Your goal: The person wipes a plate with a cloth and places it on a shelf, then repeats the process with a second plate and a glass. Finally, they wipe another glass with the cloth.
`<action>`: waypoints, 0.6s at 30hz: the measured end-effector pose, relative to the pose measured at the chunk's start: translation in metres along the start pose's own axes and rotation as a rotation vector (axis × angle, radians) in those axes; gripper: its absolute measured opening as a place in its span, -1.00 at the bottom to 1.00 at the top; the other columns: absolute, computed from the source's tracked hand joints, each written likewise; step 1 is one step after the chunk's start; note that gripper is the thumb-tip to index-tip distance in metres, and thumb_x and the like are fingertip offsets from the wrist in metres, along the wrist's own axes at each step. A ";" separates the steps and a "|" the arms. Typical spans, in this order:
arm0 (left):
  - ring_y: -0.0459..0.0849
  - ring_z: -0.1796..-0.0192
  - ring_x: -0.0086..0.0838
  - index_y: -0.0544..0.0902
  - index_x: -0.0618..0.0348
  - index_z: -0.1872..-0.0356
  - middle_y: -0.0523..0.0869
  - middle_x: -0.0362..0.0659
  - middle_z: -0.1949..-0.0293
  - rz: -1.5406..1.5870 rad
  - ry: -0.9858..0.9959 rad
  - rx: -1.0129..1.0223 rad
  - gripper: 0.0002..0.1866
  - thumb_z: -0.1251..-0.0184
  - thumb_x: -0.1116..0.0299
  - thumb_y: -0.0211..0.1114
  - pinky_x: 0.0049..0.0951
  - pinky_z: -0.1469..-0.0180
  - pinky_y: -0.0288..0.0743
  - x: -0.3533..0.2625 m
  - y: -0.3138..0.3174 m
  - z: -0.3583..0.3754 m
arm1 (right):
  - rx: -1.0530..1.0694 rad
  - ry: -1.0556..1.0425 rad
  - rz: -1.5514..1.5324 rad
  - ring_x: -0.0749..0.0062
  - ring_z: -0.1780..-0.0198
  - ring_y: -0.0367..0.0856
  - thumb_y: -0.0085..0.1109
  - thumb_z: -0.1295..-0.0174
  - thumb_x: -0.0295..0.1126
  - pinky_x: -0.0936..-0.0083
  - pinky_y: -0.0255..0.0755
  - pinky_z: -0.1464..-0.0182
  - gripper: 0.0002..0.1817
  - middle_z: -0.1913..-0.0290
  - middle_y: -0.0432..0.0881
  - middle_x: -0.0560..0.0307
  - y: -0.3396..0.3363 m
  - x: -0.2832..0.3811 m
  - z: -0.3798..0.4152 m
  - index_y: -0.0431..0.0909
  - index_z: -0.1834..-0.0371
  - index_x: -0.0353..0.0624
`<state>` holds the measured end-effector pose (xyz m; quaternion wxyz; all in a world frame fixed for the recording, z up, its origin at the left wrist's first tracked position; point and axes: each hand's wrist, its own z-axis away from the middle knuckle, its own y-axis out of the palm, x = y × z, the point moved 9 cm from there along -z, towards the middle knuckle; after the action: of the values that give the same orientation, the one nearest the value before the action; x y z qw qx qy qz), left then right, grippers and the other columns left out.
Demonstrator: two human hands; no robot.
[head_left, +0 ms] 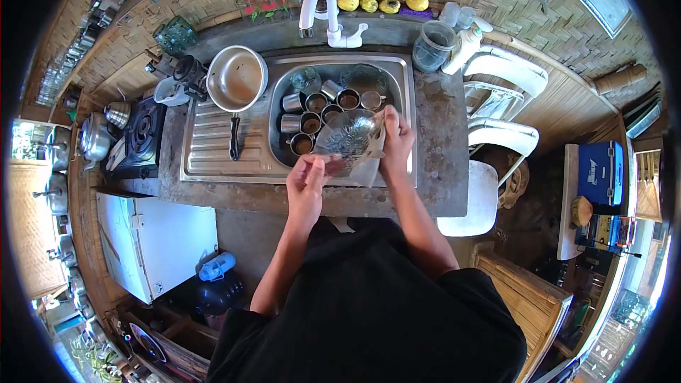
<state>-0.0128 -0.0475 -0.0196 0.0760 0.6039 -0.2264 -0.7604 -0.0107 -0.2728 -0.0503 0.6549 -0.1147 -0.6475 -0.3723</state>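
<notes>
My left hand pinches the near left rim of a clear, patterned glass plate, held tilted over the near side of the sink. My right hand is closed around a thin greyish cloth and presses it against the plate's right edge. Part of the cloth hangs below the plate. Behind and beneath, several metal cups stand in the sink basin, some with brown liquid or residue inside. A clear glass bowl sits at the basin's back. The plate hides part of the basin.
A saucepan with a black handle rests on the ridged drainboard. The white faucet arches behind the basin. Right of it stand a clear tub and a white bottle. White chairs adjoin the counter's right side.
</notes>
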 end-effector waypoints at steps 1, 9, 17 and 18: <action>0.72 0.04 -0.47 0.66 0.27 0.12 0.75 -0.11 0.08 -0.092 -0.002 0.105 -0.80 -0.63 0.31 0.23 -0.45 -0.10 0.58 -0.003 0.006 -0.001 | 0.072 -0.014 0.064 0.71 0.36 0.48 0.31 -0.44 -0.08 0.59 0.38 0.28 -0.62 0.39 0.66 0.32 0.003 0.012 -0.006 0.73 0.27 -0.25; 0.32 0.53 -0.71 0.57 0.30 0.51 0.45 -0.33 0.65 -0.707 0.102 0.300 -0.63 -0.47 0.29 0.42 -0.49 0.52 0.14 -0.052 0.044 -0.021 | 0.551 -0.308 0.481 0.73 0.40 0.52 0.39 -0.34 -0.33 0.59 0.43 0.35 -0.79 0.46 0.66 0.32 0.073 0.088 0.040 0.71 0.23 -0.30; 0.40 0.54 -0.72 0.49 0.18 0.55 0.47 -0.34 0.62 -0.485 0.240 0.149 -0.60 -0.57 0.31 0.31 -0.59 0.51 0.19 -0.074 0.043 -0.013 | 0.045 -0.240 0.121 0.75 0.36 0.43 0.29 -0.47 -0.25 0.64 0.33 0.32 -0.73 0.44 0.58 0.38 0.028 0.055 0.050 0.68 0.14 -0.30; 0.43 0.54 -0.72 0.49 0.17 0.53 0.49 -0.34 0.61 -0.428 0.256 0.108 -0.61 -0.58 0.31 0.29 -0.60 0.50 0.22 -0.081 0.044 -0.015 | 0.024 -0.187 0.106 0.74 0.33 0.40 0.26 -0.51 -0.21 0.65 0.29 0.28 -0.70 0.39 0.55 0.43 0.026 0.051 0.055 0.69 0.11 -0.29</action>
<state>0.0150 -0.0589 0.0684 -0.0911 0.7327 -0.1221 -0.6633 -0.0419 -0.2369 0.0133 0.6118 -0.1754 -0.7031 -0.3171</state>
